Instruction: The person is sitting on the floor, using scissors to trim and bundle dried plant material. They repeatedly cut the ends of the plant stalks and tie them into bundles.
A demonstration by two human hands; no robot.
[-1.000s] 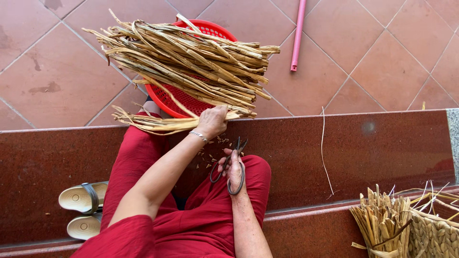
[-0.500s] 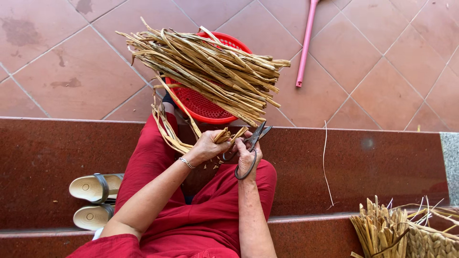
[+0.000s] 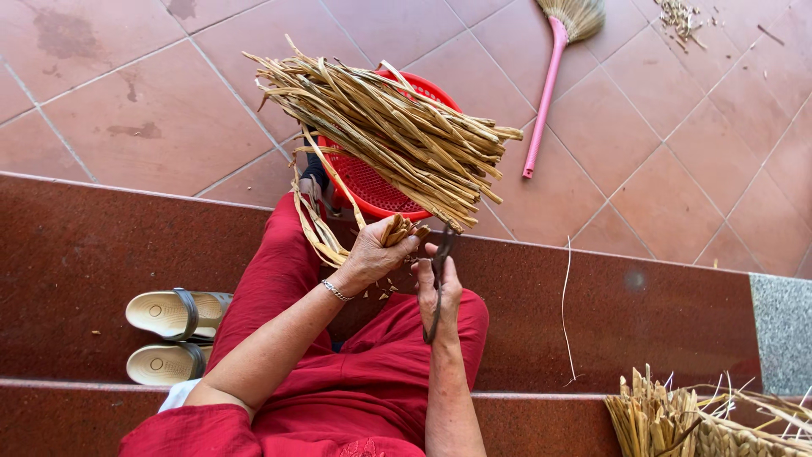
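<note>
Left hand (image 3: 372,254) closed around a bunch of dried straw strips (image 3: 397,230), right hand (image 3: 438,283) gripping dark scissors (image 3: 440,271).

Bent tan straw strips (image 3: 397,230), dark scissors (image 3: 438,279) touching their ends

Reeds crowd our front

We find bare tiled floor (image 3: 127,93) leftward; ahead, the dried reed bundle (image 3: 389,135) over the red plastic basket (image 3: 372,182) blocks us.

The person wears loose red cloth trousers (image 3: 355,372) and a matching short-sleeved red top (image 3: 190,433) that leaves the forearms bare. Above the trousers, a thin silver chain bracelet (image 3: 336,290) circles the left wrist; both hands are ungloved.
</note>
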